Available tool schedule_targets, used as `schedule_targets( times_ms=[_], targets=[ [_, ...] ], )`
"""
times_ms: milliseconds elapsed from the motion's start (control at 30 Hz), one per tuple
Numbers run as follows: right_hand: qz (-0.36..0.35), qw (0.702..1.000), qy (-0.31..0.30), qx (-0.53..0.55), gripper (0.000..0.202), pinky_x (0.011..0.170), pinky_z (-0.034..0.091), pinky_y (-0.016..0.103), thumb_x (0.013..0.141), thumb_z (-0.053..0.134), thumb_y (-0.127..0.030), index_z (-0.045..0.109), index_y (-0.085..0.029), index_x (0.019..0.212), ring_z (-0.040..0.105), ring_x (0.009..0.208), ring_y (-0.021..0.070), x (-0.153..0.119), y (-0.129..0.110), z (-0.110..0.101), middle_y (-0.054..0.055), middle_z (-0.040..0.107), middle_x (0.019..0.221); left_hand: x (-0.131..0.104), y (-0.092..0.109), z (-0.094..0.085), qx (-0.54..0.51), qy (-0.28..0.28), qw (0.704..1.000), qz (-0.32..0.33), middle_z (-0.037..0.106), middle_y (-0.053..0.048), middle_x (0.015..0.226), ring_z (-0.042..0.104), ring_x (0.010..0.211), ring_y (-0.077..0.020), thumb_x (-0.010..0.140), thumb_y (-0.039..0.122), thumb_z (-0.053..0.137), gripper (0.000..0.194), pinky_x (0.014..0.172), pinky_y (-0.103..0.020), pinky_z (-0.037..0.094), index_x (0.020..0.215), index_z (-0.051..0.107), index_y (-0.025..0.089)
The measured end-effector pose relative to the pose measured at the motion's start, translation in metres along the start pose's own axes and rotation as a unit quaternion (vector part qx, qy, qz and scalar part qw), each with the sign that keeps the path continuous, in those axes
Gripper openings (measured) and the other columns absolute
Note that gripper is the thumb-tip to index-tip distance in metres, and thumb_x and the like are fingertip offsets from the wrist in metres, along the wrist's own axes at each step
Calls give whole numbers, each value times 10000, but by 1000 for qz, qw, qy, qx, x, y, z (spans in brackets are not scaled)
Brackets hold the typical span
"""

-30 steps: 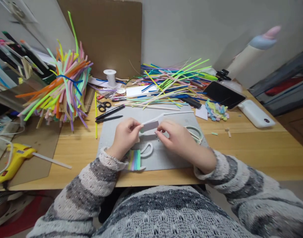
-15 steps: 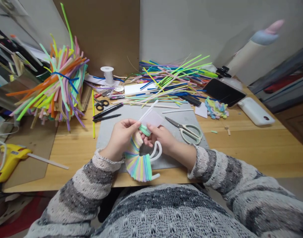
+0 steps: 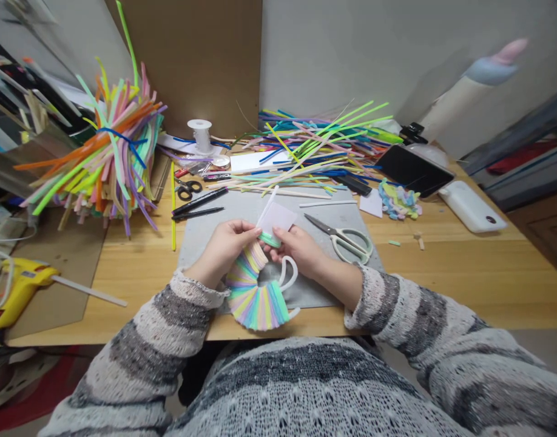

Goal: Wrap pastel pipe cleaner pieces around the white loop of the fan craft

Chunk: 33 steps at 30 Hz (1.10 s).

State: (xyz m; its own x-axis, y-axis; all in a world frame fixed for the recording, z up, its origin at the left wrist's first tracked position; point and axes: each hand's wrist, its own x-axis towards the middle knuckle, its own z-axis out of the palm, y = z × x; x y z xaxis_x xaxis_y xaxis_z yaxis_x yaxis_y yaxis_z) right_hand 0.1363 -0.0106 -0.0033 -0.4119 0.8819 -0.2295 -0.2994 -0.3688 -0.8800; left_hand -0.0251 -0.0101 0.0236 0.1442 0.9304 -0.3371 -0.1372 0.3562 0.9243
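Both hands meet over a grey mat [image 3: 201, 243]. My left hand [image 3: 226, 246] pinches the upper end of a curved, pastel-striped pipe-cleaner piece [image 3: 260, 300], where a white stem [image 3: 267, 206] sticks up. My right hand [image 3: 299, 249] grips a small pale card [image 3: 277, 218] with a mint green pipe cleaner [image 3: 270, 239] wrapped round its lower edge, touching the left fingertips. The striped piece hangs below the hands in a C shape. A white loop [image 3: 289, 273] stands out beside it, under my right hand.
Scissors [image 3: 346, 240] lie right of the hands, black pens [image 3: 199, 206] to the left. Loose pipe cleaners [image 3: 324, 145] are heaped behind, near a phone [image 3: 415, 170] and a white device [image 3: 473, 206]. A tied bundle [image 3: 119, 145] and yellow glue gun [image 3: 26, 282] are at the left.
The striped piece has swung so its lower end points further right. The card and white stem have shifted slightly left, and the view has moved a little.
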Motion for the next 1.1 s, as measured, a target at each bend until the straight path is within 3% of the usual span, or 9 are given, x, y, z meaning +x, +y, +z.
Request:
schedule_targets(
  times_ms=[133,367,600,800,967,1033,1100],
  targets=[
    [-44,994,79,-64,368,392,256,189,657,720,-463,563,-156,784,394,409,50,0,-7,-6,-68,510,500,3,-2,-2,7,3,1000,8,649,6,591,607,541,-102,573,283,821,293,524,-192,442,697,603,133],
    [-54,993,47,-89,403,388,179,198,657,711,-516,518,-166,707,314,377,39,1,-5,-11,-87,426,426,6,-4,-6,4,-13,1000,-26,673,-16,614,599,536,-110,554,298,830,313,549,-218,458,728,633,129],
    [-51,997,63,-6,353,359,166,190,683,705,-469,535,-183,800,293,356,40,0,-3,-10,-99,421,435,6,-3,-6,-7,-11,999,-31,673,-31,586,583,496,-107,535,303,840,325,497,-204,441,705,625,128],
    [-122,975,165,80,358,353,212,157,649,757,-391,503,-192,805,351,399,23,9,-15,-14,-83,493,578,6,-2,-8,1,-7,1000,-31,674,-38,596,584,480,-119,561,316,828,318,491,-224,455,719,624,131],
    [-21,975,195,108,290,366,310,143,690,741,-291,496,-176,792,486,462,43,9,-20,-21,-52,547,639,3,4,-9,-3,5,1000,-16,662,-18,592,593,501,-124,550,315,834,326,507,-227,461,713,616,137],
    [28,972,202,114,283,348,293,149,726,704,-329,465,-187,774,476,430,50,4,-20,-21,-61,525,607,3,5,-9,-7,5,1000,-3,662,-15,598,597,514,-125,558,317,829,321,521,-230,466,717,615,140],
    [75,981,161,82,309,320,226,153,742,674,-397,440,-196,743,432,383,52,-3,-21,-18,-70,495,563,2,6,-9,-3,5,1000,10,667,-18,610,603,534,-123,580,315,816,298,532,-225,464,722,619,142]
  ],
)
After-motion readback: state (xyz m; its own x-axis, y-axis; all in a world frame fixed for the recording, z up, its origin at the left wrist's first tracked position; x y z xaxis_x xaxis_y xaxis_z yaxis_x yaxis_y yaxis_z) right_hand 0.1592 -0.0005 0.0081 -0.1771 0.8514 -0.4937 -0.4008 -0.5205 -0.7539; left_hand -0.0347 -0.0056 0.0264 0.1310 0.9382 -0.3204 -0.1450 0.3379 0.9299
